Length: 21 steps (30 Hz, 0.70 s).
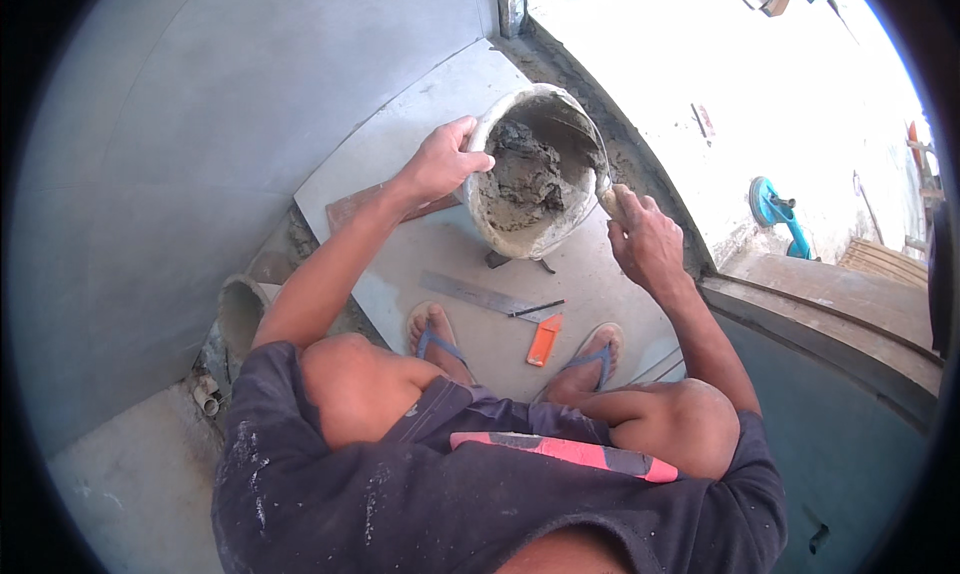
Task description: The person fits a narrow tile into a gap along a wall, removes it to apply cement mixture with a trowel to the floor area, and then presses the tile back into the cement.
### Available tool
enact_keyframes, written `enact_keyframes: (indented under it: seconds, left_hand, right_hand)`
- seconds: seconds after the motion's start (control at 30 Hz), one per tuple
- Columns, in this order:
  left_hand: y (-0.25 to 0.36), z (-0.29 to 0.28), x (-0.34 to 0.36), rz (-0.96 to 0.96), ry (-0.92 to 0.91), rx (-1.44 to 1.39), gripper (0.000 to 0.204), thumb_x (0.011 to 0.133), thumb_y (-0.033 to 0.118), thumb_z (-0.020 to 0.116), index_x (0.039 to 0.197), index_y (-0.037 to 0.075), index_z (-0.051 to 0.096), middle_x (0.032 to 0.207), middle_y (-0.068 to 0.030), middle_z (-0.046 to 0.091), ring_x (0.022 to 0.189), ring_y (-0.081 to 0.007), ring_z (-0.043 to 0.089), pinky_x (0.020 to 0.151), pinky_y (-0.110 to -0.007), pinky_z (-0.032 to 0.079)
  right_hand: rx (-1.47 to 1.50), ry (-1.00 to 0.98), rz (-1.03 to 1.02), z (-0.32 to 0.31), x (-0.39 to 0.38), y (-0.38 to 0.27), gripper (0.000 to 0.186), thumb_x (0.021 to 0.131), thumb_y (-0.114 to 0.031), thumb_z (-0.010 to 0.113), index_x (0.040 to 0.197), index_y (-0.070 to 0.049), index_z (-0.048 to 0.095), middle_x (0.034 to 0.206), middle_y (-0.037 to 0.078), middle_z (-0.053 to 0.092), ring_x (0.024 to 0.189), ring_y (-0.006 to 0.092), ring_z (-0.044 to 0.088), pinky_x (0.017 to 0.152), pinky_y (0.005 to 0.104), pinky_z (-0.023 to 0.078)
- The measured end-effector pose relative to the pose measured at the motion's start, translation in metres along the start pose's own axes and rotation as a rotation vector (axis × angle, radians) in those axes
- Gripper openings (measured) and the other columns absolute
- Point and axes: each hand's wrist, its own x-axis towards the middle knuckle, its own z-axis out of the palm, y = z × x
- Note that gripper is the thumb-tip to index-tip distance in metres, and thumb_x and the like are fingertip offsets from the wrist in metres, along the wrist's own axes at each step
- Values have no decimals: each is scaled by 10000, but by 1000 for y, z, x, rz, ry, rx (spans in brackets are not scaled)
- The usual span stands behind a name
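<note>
A round pale bucket (485, 209), crusted with mortar, is tilted so that its mouth faces me. Grey wet mortar (525, 179) lies inside it. My left hand (448, 161) is closed on the bucket's left rim, with the thumb over the edge. At the right rim my right hand (648, 239) grips the short light handle (612, 206) of what looks like a trowel; its blade is mostly hidden. Below the bucket, between my feet, a square with a steel blade (470, 292) and an orange stock (543, 340) lies on the tile, with a dark pencil (536, 308) across it.
Large grey wall tiles (240, 104) rise on the left. A brown slab piece (355, 209) lies beside the bucket, and a wide pipe end (240, 314) stands near my left knee. A raised sill (830, 344) runs along the right. Beyond it lies a teal suction lifter (775, 209).
</note>
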Motion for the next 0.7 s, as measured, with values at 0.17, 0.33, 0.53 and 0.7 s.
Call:
enact_keyframes:
  seconds: [0.17,0.33,0.53,0.7]
  left_hand:
    - [6,10,2,18,-15,-52,227,875,-1,624,1097,-15,582,981,-38,644,837,-73,600,739,-271,510]
    - [-4,6,7,74,43,71,195,885,4,621,1076,-2,577,944,-16,626,834,-66,585,754,-269,502]
    - [7,16,1,19,14,-18,271,863,16,638,1126,-36,595,989,-63,660,895,-103,607,825,-294,516]
    - [0,7,-1,45,57,-1,267,860,11,642,1119,-33,594,1017,-72,661,896,-111,612,820,-289,519]
  right_hand:
    - [161,-105,-5,52,4,17,461,880,-237,588,1288,-26,552,925,270,685,887,421,688,769,536,524]
    - [1013,-462,363,69,0,4,383,901,-213,648,1222,-8,619,714,27,578,541,101,538,440,277,428]
    - [1030,-622,193,51,3,-16,423,880,-207,641,1256,-13,642,723,41,605,551,115,570,469,290,462]
    - [704,-257,-68,43,-4,4,558,821,-251,651,1333,-33,621,870,177,732,712,270,703,702,403,563]
